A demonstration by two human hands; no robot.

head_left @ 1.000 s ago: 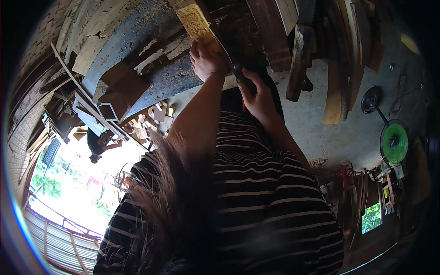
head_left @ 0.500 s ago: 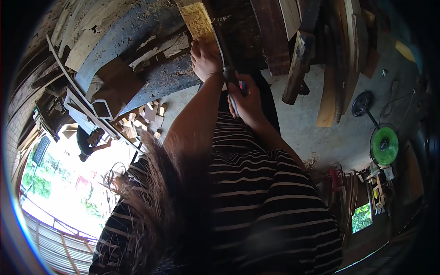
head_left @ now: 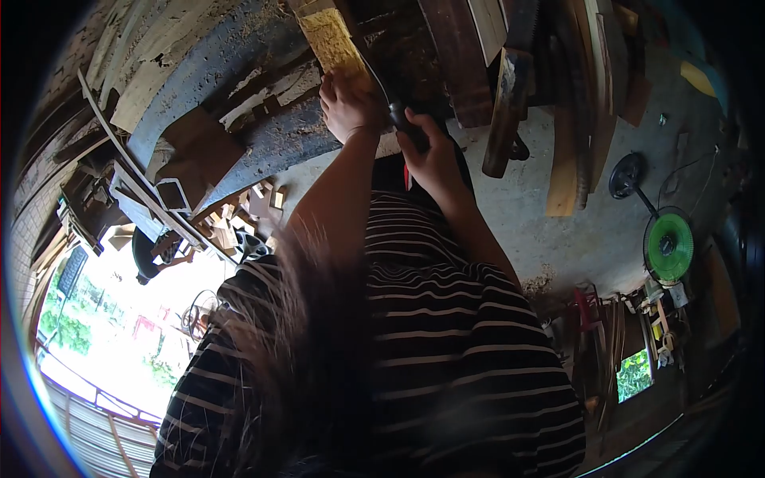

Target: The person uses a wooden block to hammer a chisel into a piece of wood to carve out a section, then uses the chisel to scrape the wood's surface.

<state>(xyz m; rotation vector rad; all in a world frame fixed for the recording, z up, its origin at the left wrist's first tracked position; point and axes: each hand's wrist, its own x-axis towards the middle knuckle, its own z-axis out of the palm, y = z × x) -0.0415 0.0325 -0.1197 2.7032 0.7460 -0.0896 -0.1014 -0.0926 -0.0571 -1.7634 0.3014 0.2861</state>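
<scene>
My left hand (head_left: 349,107) presses with bent fingers on the near end of a yellowish wooden board (head_left: 331,40), its thumb side toward the tool. In my right hand (head_left: 433,151) is a hand tool with a dark rounded handle (head_left: 401,116). Its narrow metal blade (head_left: 378,78) runs along the board's right edge, and its far end is lost in shadow; the exact kind of tool I cannot tell. Under the board lies a dark, worn work surface (head_left: 291,147) strewn with wood shavings.
Right of the board are a dark plank (head_left: 456,60), a saw with a wooden handle (head_left: 507,111) and long wood strips (head_left: 562,179). Wood offcuts (head_left: 231,223) lie on the floor at left. A green fan (head_left: 668,245) stands at right. Another person (head_left: 151,253) is at far left.
My right hand and the tool have moved away from my body, up along the board's edge. My left hand stays on the board; the whole view has shifted slightly.
</scene>
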